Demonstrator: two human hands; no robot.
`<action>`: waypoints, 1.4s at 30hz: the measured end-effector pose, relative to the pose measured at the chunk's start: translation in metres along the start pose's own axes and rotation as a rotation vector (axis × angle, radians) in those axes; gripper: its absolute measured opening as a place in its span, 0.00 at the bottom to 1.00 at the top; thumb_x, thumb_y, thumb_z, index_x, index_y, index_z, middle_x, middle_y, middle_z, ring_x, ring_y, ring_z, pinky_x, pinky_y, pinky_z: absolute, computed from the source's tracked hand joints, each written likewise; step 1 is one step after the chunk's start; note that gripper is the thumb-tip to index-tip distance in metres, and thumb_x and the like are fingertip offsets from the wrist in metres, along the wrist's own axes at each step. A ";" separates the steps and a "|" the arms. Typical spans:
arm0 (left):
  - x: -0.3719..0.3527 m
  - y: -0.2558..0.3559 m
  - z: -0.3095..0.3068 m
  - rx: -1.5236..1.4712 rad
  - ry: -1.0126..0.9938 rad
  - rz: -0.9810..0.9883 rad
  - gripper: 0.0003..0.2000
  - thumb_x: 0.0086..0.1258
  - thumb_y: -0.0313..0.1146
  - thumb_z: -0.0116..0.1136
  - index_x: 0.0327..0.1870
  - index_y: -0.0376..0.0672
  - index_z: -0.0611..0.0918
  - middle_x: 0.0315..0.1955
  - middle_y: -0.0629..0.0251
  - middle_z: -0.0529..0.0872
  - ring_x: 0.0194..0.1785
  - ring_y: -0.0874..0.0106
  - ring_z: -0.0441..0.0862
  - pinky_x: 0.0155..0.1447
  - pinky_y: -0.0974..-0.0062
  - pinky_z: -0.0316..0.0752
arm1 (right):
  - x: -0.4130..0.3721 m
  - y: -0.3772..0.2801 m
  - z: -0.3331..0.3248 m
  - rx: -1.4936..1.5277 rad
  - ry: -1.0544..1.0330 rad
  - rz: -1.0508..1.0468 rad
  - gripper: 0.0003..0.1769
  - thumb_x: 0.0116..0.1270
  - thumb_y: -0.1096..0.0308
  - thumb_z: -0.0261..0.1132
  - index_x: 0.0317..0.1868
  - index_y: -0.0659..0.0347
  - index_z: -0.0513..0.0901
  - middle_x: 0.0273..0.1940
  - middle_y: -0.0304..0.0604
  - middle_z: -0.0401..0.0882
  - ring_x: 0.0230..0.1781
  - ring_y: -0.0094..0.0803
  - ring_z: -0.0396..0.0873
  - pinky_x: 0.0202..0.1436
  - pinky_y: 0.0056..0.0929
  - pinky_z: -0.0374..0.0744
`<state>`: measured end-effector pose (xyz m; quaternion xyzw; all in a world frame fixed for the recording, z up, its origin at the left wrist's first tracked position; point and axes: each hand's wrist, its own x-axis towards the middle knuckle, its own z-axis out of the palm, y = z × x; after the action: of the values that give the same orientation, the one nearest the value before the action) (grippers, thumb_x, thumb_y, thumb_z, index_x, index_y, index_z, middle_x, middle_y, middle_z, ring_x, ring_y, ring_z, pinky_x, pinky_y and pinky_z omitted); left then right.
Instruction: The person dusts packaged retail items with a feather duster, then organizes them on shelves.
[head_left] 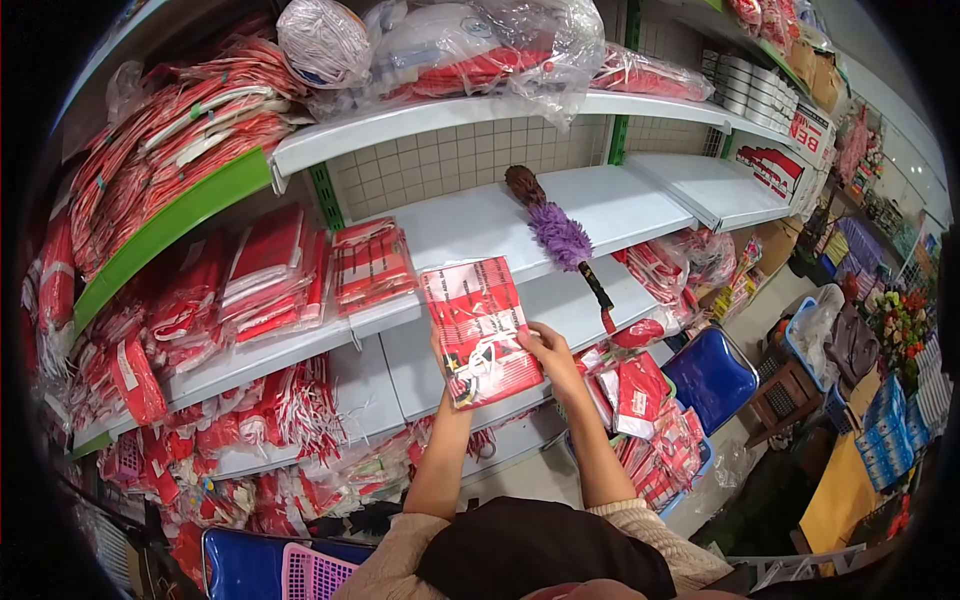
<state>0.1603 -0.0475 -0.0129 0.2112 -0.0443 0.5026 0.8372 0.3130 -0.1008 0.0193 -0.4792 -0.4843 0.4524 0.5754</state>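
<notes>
A flat red and white packet in clear plastic (485, 325) is held up in front of the shelves. My left hand (437, 345) grips its left edge, with most of its fingers hidden behind the packet. At the lower right edge, my right hand (550, 352) is closed on it, thumb on the front. Just beyond, a purple duster (561, 237) with a brown end and a dark handle lies across the middle shelf (440, 222). Similar red packets (370, 262) are stacked on that shelf to the left of my hands.
Plastic-wrapped bundles (450, 55) fill the upper shelf. Red goods (300, 410) crowd the lower left shelf. A blue stool (711, 380) and a basket of red packets (665, 450) stand at right. A pink basket (315, 573) is at lower left.
</notes>
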 end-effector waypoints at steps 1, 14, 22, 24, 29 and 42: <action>0.001 -0.003 -0.001 0.003 0.002 -0.011 0.32 0.65 0.60 0.46 0.59 0.40 0.71 0.50 0.56 0.79 0.51 0.62 0.78 0.58 0.60 0.72 | -0.002 0.003 -0.001 0.095 -0.026 0.027 0.25 0.63 0.64 0.63 0.57 0.71 0.73 0.36 0.39 0.81 0.35 0.21 0.76 0.40 0.21 0.73; -0.005 -0.015 0.026 0.568 0.122 -0.074 0.38 0.65 0.63 0.39 0.73 0.58 0.46 0.70 0.56 0.53 0.71 0.59 0.53 0.68 0.50 0.53 | -0.022 -0.079 0.014 -0.837 0.016 -0.312 0.25 0.59 0.71 0.60 0.59 0.64 0.73 0.33 0.51 0.82 0.28 0.32 0.80 0.34 0.27 0.75; -0.009 -0.021 0.022 0.050 0.044 0.112 0.37 0.65 0.65 0.39 0.66 0.44 0.62 0.58 0.57 0.72 0.59 0.59 0.71 0.61 0.56 0.67 | -0.032 -0.052 0.065 -0.698 -0.163 -0.400 0.22 0.62 0.60 0.60 0.54 0.61 0.77 0.32 0.57 0.79 0.30 0.50 0.78 0.36 0.42 0.75; -0.005 -0.016 0.018 0.091 0.037 0.197 0.36 0.65 0.64 0.39 0.65 0.44 0.63 0.58 0.57 0.72 0.59 0.58 0.72 0.61 0.55 0.68 | -0.024 -0.070 0.053 -0.724 -0.107 -0.307 0.22 0.61 0.60 0.60 0.54 0.60 0.77 0.31 0.55 0.79 0.31 0.49 0.78 0.37 0.40 0.75; -0.004 -0.009 0.027 -0.126 -0.060 0.189 0.34 0.66 0.61 0.40 0.66 0.45 0.63 0.59 0.56 0.71 0.60 0.57 0.71 0.62 0.54 0.68 | 0.044 -0.070 -0.018 -1.214 0.552 -0.759 0.17 0.59 0.64 0.62 0.47 0.65 0.78 0.31 0.53 0.79 0.38 0.47 0.75 0.43 0.44 0.75; -0.003 -0.009 0.021 -0.052 -0.046 0.160 0.33 0.67 0.61 0.40 0.65 0.45 0.63 0.59 0.56 0.71 0.60 0.57 0.71 0.62 0.54 0.68 | -0.008 0.072 -0.076 -0.827 0.559 -0.264 0.20 0.58 0.71 0.61 0.51 0.63 0.69 0.34 0.60 0.79 0.34 0.58 0.78 0.38 0.49 0.74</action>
<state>0.1693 -0.0619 0.0027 0.1967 -0.0934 0.5616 0.7982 0.3832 -0.1077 -0.0582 -0.7042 -0.5066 0.0013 0.4974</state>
